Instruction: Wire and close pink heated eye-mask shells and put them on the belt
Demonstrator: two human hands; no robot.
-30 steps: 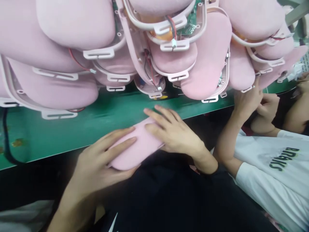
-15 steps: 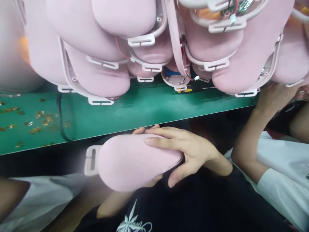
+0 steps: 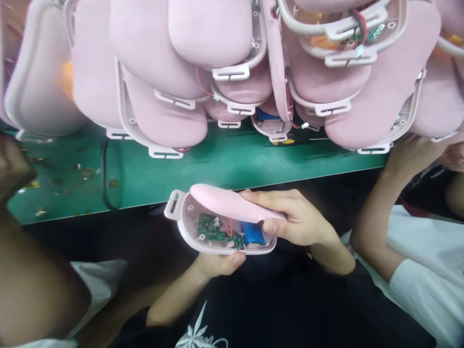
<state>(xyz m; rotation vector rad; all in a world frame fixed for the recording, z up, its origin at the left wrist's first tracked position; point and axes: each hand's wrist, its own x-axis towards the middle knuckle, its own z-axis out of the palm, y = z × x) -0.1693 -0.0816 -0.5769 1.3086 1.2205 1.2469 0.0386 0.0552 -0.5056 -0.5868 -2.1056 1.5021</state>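
Note:
My left hand [image 3: 221, 263] grips the lower pink shell [image 3: 213, 250] from beneath, its thumb on the near rim. Inside that shell are a green circuit board [image 3: 210, 227], a red wire and a blue battery [image 3: 253, 233]. A slotted strap loop [image 3: 174, 205] juts from its left end. My right hand [image 3: 295, 217] pinches the pink cover [image 3: 232, 203] near its right end, thumb on the near edge and fingers over the top. The cover is tilted up along the far side of the shell. Where the two parts touch on the far side is hidden.
Many pink shells [image 3: 166, 111] with strap loops are piled along the green table [image 3: 232, 166]. Gold bits [image 3: 85, 171] and a black cable [image 3: 104, 179] lie at left. A co-worker's arm [image 3: 380, 212] is at right; another person's arm [image 3: 39, 270] is at left.
The cover has tilted up toward the table, exposing the board and battery. My right hand has turned with it; my left thumb now shows on the rim. An arm has entered at left.

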